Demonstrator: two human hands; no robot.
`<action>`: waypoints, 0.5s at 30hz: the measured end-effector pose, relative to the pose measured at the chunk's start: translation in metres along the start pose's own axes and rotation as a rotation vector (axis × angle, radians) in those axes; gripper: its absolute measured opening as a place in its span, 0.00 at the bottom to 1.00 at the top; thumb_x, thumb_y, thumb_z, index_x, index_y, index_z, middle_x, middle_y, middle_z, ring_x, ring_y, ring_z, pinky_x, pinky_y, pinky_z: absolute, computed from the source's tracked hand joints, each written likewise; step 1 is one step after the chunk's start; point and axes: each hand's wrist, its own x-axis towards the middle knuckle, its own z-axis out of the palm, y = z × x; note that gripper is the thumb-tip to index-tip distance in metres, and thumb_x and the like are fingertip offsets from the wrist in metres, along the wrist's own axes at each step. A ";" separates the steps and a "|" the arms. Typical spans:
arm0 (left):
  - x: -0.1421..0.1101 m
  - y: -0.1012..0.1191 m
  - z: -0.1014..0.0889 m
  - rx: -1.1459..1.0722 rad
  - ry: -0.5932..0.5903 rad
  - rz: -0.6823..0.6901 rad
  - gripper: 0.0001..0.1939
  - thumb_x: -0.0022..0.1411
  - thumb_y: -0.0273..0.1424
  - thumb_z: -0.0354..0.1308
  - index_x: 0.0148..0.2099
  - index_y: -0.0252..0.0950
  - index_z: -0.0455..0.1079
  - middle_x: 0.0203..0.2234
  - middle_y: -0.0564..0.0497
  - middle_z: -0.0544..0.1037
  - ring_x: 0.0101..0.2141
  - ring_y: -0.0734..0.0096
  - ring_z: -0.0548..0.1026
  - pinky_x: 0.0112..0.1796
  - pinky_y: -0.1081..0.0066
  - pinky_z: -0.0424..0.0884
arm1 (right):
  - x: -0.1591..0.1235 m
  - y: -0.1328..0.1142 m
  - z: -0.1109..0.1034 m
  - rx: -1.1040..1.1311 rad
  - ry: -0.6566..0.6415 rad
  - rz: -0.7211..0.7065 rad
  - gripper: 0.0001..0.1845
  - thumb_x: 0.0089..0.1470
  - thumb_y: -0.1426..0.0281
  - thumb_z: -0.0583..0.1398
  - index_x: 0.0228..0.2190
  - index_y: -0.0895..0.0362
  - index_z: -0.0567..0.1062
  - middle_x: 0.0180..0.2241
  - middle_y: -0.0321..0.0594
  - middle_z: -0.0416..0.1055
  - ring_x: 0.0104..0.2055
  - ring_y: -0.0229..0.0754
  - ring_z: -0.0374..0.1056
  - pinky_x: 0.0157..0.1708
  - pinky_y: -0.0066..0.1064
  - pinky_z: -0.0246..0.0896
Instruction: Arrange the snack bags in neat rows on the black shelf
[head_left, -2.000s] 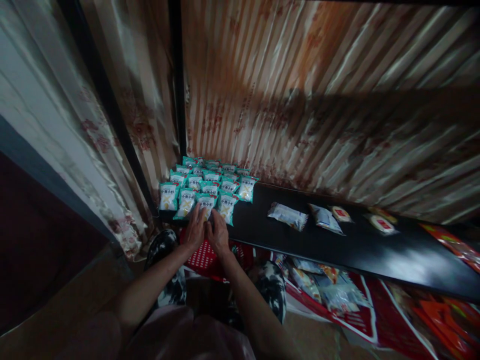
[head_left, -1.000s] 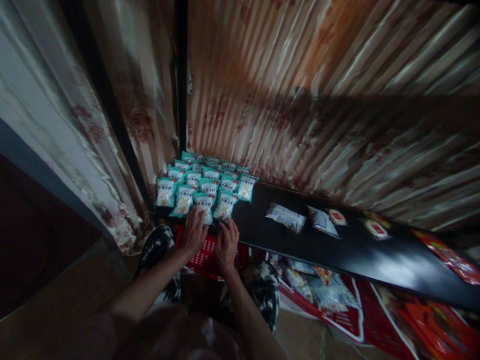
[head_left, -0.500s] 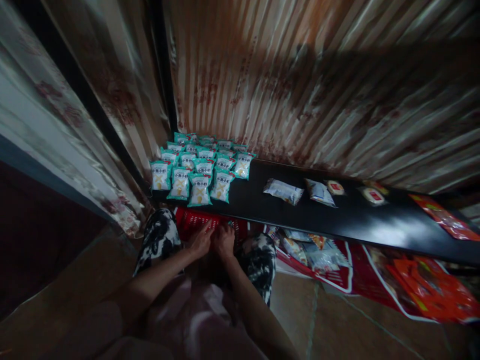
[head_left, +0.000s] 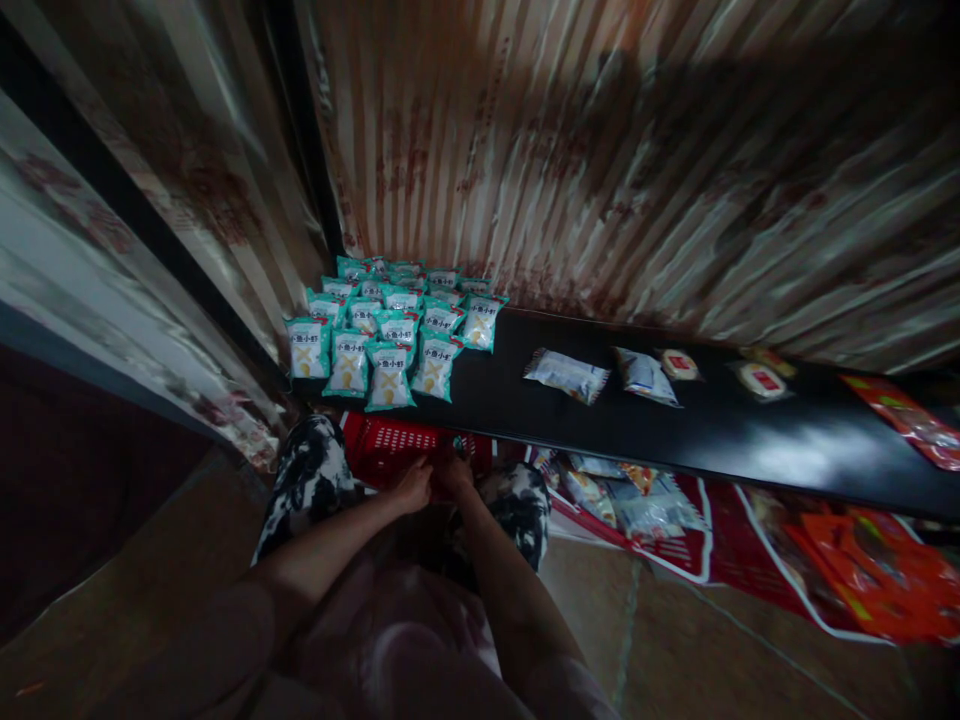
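Both hands are low between my knees, at the near side of a red plastic basket [head_left: 390, 440] under the shelf's front edge. My left hand [head_left: 415, 487] is closed, its fingers drawn together and pointing at the other hand. Close beside it, my right hand [head_left: 454, 472] is curled over the basket, its fingers in shadow. A small teal scrap [head_left: 458, 443] shows just past its fingertips; its kind is unclear. What either hand grips is hidden. Above, several teal-and-white snack bags [head_left: 390, 375] stand in rows on the left end of the black shelf [head_left: 487, 385].
Farther right on the shelf lie a white-blue packet [head_left: 568, 375], another packet [head_left: 645, 376], small round packaged snacks [head_left: 761, 380] and a red packet [head_left: 907, 415]. Below are a basket of mixed packets [head_left: 630, 500] and orange bags [head_left: 877, 570]. A pleated curtain [head_left: 570, 180] hangs behind.
My left hand's fingers were more stretched out over the basket; they are now drawn in near the right hand. The view has shifted slightly. The bags on the shelf stay as they were.
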 end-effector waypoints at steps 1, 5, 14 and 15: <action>0.003 0.000 0.002 -0.008 -0.005 -0.003 0.21 0.53 0.16 0.50 0.50 0.28 0.69 0.55 0.36 0.68 0.57 0.58 0.64 0.57 0.63 0.63 | 0.002 0.001 0.001 -0.008 -0.037 0.003 0.18 0.58 0.63 0.58 0.48 0.58 0.69 0.49 0.44 0.67 0.48 0.45 0.67 0.47 0.44 0.64; 0.015 0.000 0.010 -0.031 -0.027 -0.028 0.20 0.53 0.17 0.51 0.49 0.29 0.70 0.52 0.38 0.72 0.58 0.58 0.63 0.57 0.63 0.62 | 0.012 0.003 0.006 -0.027 -0.145 0.007 0.17 0.58 0.63 0.58 0.48 0.57 0.69 0.49 0.43 0.67 0.46 0.43 0.67 0.44 0.40 0.66; 0.021 -0.015 0.010 -0.074 -0.057 -0.126 0.21 0.52 0.17 0.51 0.48 0.32 0.71 0.48 0.42 0.74 0.55 0.61 0.67 0.57 0.64 0.60 | 0.030 0.007 0.015 -0.030 -0.214 -0.036 0.18 0.58 0.63 0.58 0.48 0.58 0.68 0.49 0.44 0.67 0.46 0.44 0.67 0.45 0.41 0.66; 0.021 -0.016 0.009 -0.083 -0.060 -0.139 0.20 0.52 0.17 0.51 0.47 0.33 0.71 0.48 0.42 0.74 0.54 0.61 0.68 0.56 0.64 0.61 | 0.030 0.007 0.017 -0.026 -0.214 -0.036 0.18 0.58 0.63 0.58 0.48 0.58 0.68 0.49 0.44 0.67 0.46 0.44 0.67 0.45 0.41 0.66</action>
